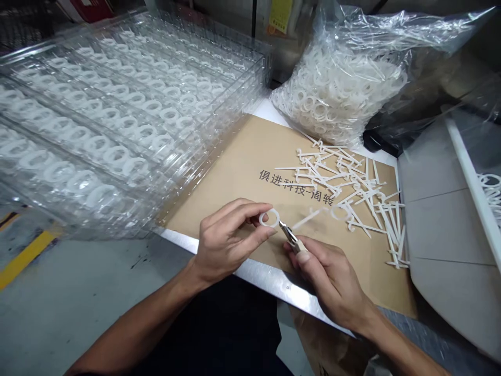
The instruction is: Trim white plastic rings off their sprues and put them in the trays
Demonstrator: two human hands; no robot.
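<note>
My left hand pinches a small white plastic ring between thumb and fingertips, just above a brown cardboard sheet. My right hand is closed round a small pair of cutting pliers, whose metal tip touches the ring's right edge. A loose white stick piece lies on the cardboard just right of the ring.
Several white plastic sprue sticks are scattered on the cardboard's right side. A clear bag of white rings stands behind. Stacked clear trays holding rings fill the left. A grey bin sits at the right.
</note>
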